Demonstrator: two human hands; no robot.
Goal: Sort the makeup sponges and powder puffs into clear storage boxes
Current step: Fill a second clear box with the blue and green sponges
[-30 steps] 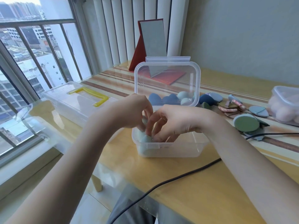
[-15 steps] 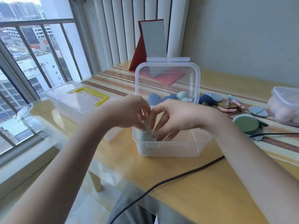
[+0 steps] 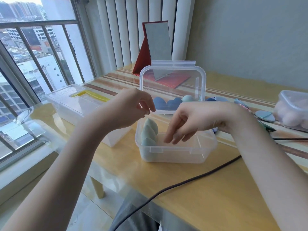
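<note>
A clear storage box [image 3: 175, 153] with its lid [image 3: 173, 80] standing open sits on the table in front of me. Three pale green teardrop sponges [image 3: 149, 132] stand in a row against its left wall. My left hand [image 3: 131, 107] hovers above the box's left rim, fingers loosely curled, holding nothing. My right hand [image 3: 188, 122] hangs over the box's middle with relaxed fingers pointing down, empty. Behind the lid lie blue sponges [image 3: 166, 103] and a pale green one [image 3: 187, 98]. Flat powder puffs [image 3: 265, 115] lie to the right.
A long clear box with a yellow handle [image 3: 78, 102] stands to the left. A closed clear box of pink sponges [image 3: 293, 112] sits at the right edge. A red folding mirror [image 3: 156, 42] stands at the back. A black cable [image 3: 191, 182] crosses the table's front.
Both hands have lifted off the green sponges and moved apart. The sponges now stand uncovered in the box's left side.
</note>
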